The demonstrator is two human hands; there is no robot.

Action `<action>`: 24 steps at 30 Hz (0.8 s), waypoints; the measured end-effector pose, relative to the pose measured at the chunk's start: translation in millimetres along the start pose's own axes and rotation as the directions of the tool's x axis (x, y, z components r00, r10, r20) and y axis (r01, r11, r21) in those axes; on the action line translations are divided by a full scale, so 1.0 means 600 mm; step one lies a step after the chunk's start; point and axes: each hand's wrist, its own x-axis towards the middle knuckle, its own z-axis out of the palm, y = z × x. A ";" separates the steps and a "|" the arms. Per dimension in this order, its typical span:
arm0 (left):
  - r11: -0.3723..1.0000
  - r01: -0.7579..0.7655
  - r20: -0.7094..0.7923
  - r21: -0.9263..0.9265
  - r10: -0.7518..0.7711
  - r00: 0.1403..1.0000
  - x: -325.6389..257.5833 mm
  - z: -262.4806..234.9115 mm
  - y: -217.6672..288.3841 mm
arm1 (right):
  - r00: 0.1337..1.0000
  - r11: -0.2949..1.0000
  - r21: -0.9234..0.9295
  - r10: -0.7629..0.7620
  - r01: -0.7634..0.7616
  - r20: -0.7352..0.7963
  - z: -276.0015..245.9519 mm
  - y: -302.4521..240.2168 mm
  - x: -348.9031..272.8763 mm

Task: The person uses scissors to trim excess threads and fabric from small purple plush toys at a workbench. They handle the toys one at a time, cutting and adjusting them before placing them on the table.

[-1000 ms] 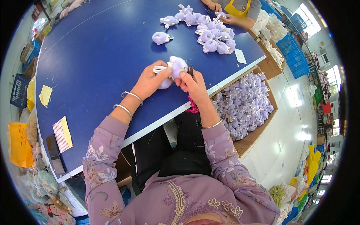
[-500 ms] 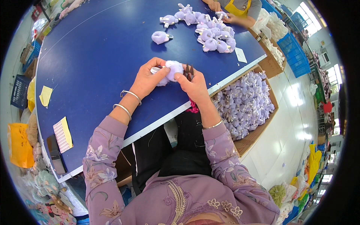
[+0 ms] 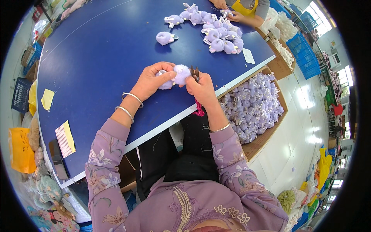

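Above the blue table, my left hand (image 3: pixel 154 79) is closed on a small fluffy lilac plush toy (image 3: pixel 181 74), which has a white loop or tag on its left side. My right hand (image 3: pixel 201 87) meets the toy's right edge with thumb and fingers. In that same hand sits a pair of thread snips (image 3: pixel 195 73), its dark blades pointing up past the fingers. Pink wrapping on its handle hangs below the palm. Whether my right fingertips also pinch the plush is hard to see. One similar lilac plush toy (image 3: pixel 165 38) lies alone farther up the table.
A pile of lilac plush toys (image 3: pixel 217 34) lies at the far right, beside a co-worker's hands (image 3: pixel 235 16). Right of the table edge stands a cardboard box (image 3: pixel 253 149) full of such toys. A phone (image 3: pixel 58 158) and a printed sheet (image 3: pixel 65 138) lie at the left.
My right hand has turned slightly, and the snips' blades now stand more plainly in sight. The plush toy has shifted a little to the right. The co-worker's hands have moved slightly.
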 end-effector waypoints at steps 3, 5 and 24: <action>0.997 -0.047 -0.045 0.055 0.049 0.998 0.002 -0.003 -0.009 | 0.999 1.000 0.016 0.004 -0.005 0.047 -0.003 0.000 0.002; 0.999 0.010 -0.054 0.031 -0.008 0.999 0.001 -0.007 -0.007 | 0.996 0.998 0.056 -0.008 0.003 0.084 -0.004 -0.001 0.001; 0.998 0.058 -0.088 0.016 -0.056 0.995 0.001 0.000 0.001 | 0.999 0.991 0.133 0.011 -0.017 0.043 -0.002 0.003 0.007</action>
